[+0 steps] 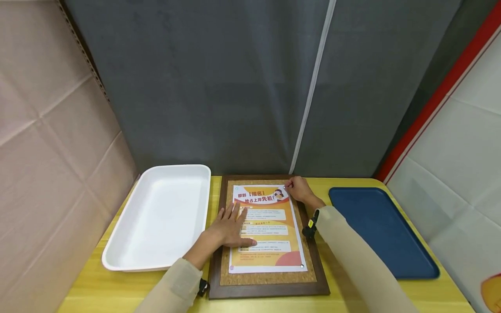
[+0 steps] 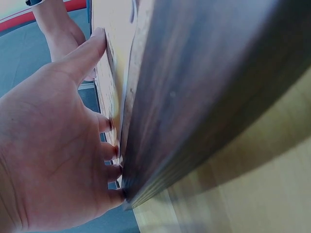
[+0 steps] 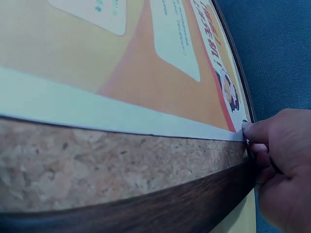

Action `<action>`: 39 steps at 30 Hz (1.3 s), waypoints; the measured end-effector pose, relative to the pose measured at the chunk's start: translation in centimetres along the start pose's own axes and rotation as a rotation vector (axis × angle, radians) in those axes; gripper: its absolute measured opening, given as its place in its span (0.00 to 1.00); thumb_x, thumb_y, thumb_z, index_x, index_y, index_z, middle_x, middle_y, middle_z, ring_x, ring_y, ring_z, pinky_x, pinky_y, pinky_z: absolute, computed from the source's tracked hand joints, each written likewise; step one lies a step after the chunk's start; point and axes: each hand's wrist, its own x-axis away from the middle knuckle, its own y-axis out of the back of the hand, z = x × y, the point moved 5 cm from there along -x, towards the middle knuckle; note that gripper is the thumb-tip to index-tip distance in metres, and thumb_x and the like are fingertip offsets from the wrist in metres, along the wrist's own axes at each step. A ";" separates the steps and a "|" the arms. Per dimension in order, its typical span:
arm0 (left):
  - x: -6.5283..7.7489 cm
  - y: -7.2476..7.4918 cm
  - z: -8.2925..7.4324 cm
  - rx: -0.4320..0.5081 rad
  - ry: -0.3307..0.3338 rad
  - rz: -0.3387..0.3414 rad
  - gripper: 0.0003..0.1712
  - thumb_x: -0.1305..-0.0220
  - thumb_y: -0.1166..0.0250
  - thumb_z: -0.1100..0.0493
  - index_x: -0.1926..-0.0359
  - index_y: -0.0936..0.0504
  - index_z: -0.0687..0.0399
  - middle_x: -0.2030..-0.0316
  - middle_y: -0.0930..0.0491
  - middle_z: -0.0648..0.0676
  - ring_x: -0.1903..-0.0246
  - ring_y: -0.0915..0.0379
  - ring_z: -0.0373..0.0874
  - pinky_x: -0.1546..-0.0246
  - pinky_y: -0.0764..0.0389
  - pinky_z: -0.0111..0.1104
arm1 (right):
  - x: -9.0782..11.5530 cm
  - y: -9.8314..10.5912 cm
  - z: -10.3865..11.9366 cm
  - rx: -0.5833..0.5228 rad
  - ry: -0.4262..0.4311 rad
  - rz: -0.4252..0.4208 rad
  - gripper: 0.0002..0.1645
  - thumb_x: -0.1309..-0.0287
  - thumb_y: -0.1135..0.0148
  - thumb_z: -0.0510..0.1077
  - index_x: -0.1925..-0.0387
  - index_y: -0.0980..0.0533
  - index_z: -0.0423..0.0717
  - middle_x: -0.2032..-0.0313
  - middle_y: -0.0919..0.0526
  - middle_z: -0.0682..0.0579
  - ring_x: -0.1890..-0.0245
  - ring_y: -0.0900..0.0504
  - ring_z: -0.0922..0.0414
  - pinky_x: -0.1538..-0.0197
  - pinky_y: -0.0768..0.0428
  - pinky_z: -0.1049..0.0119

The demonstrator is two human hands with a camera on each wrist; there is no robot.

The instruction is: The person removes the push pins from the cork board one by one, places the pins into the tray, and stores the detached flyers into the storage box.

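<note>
A poster [image 1: 266, 256] in orange and white lies on a cork board [image 1: 270, 278] with a dark brown wooden frame [image 1: 270, 290]. My left hand [image 1: 231, 227] rests on the poster's left side with fingers spread; in the left wrist view its fingertips [image 2: 112, 151] press down beside the frame. At the poster's top right corner, my right hand [image 1: 299, 190] pinches a small thumbtack [image 3: 244, 122], its other fingers curled over the frame's edge. One silver thumbtack [image 1: 302, 266] sits at the bottom right corner, another thumbtack [image 1: 236, 188] at the top left.
A white tray [image 1: 156, 266] stands left of the board and a dark blue tray [image 1: 385, 234] lies to the right. All rest on a yellow wood-grain table [image 1: 117, 289]. A grey curtain [image 1: 219, 87] hangs behind, with pale cloth walls [image 1: 51, 174] at the sides.
</note>
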 end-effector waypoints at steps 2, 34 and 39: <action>0.0 -0.1 0.0 0.000 0.000 0.001 0.65 0.35 0.41 0.20 0.14 0.52 0.55 0.15 0.61 0.64 0.16 0.67 0.61 0.19 0.57 0.58 | 0.0 0.0 0.0 -0.004 -0.003 0.002 0.05 0.31 0.35 0.35 0.60 0.17 0.34 0.66 0.17 0.45 0.64 0.21 0.53 0.59 0.22 0.63; -0.1 0.0 -0.1 0.008 -0.002 0.006 0.65 0.35 0.41 0.20 0.14 0.52 0.55 0.15 0.61 0.65 0.16 0.68 0.62 0.19 0.57 0.58 | 0.2 0.0 -0.4 -0.072 0.012 0.103 0.07 0.27 0.39 0.37 0.57 0.18 0.35 0.63 0.18 0.46 0.63 0.22 0.53 0.58 0.24 0.64; -0.2 -0.1 -0.1 0.008 -0.002 0.005 0.65 0.35 0.41 0.20 0.14 0.52 0.55 0.15 0.61 0.65 0.16 0.68 0.62 0.19 0.57 0.58 | 0.2 0.1 -0.7 -0.116 -0.035 0.104 0.08 0.27 0.40 0.36 0.57 0.17 0.35 0.60 0.16 0.44 0.61 0.21 0.52 0.56 0.22 0.64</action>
